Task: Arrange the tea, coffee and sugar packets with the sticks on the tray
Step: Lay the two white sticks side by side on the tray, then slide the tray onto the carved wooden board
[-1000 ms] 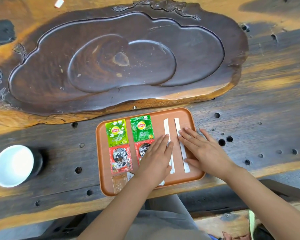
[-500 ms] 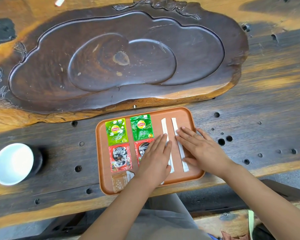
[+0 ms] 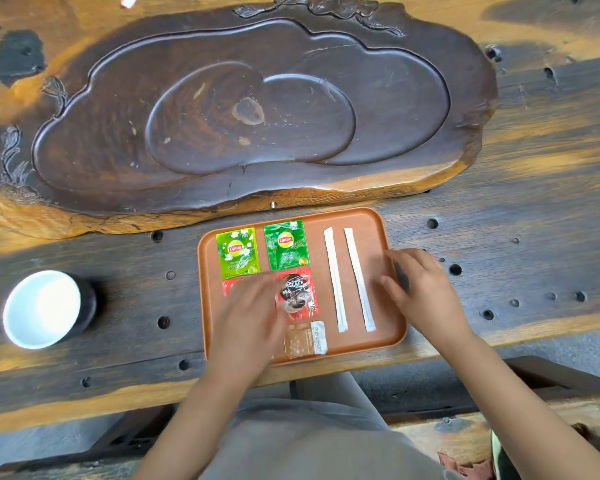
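Observation:
An orange-brown tray [image 3: 378, 223] lies at the table's near edge. On it are two green Lipton tea packets, a light one [image 3: 237, 251] and a dark one [image 3: 286, 245], side by side at the back. Below them lie two red Nescafe coffee packets; the right one [image 3: 297, 294] is plain to see and the left one [image 3: 230, 285] is mostly under my left hand [image 3: 248, 323]. A brown sugar packet [image 3: 305, 339] lies at the front. Two white wrapped sticks [image 3: 335, 278] [image 3: 359, 280] lie parallel on the right. My right hand [image 3: 420, 291] hovers over the tray's right rim, fingers spread, blurred.
A large dark carved wooden tea board [image 3: 243, 109] fills the table behind the tray. A dark cup with a white inside [image 3: 42, 308] stands to the left. The table top [image 3: 516, 237] has several small round holes. A small white object [image 3: 129, 0] lies at the far edge.
Both hands have come off the sticks. My left hand slid left over the left coffee packet, and my right hand drew back to the tray's right rim. The sticks now lie uncovered.

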Demonstrator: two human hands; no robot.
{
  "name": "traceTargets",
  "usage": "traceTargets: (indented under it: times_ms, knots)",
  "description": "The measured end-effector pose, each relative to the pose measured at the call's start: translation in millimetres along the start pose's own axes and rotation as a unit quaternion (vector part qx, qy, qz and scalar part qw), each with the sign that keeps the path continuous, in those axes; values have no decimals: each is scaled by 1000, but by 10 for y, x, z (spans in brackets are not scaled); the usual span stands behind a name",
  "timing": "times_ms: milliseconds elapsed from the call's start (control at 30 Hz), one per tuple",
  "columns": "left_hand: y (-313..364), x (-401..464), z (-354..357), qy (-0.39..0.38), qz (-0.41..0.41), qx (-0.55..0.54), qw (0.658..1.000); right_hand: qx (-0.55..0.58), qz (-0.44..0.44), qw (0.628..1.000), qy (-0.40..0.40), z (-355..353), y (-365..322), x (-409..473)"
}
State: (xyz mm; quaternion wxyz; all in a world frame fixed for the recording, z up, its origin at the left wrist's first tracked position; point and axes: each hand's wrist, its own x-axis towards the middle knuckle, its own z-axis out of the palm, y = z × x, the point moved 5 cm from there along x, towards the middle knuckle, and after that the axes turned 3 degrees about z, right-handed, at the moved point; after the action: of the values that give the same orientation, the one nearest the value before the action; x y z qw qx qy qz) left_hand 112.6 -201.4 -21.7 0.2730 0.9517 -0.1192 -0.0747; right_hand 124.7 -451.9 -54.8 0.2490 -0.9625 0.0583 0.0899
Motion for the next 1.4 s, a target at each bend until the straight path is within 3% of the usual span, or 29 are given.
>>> traceTargets:
  times_ms: [100,200,333,500,600,900,1400]
  knots:
    - [-500,-194,-353,90,-158,-21,983,30,78,996,-6,20,83,-83]
    - [-966,-379,-470,73,-286,12,955,59,145,987,-36,79,146,-162]
    - [-1128,-410,-378,-3,-356,-50,933,58,170,982,-64,120,123,-161]
    - [-1124,-406,-213,-38,-413,-171,894,72,193,975,-88,127,135,-110]
    - [-1103,-413,-153,-47,-416,-210,884,88,215,968,-96,107,149,-97]
    - [-1055,-424,-313,22,-376,-271,886,171,216,958,-82,-110,109,-106]
    - [-1194,13,-1054,93,-286,-344,889,295,139,943,-64,-580,-367,525]
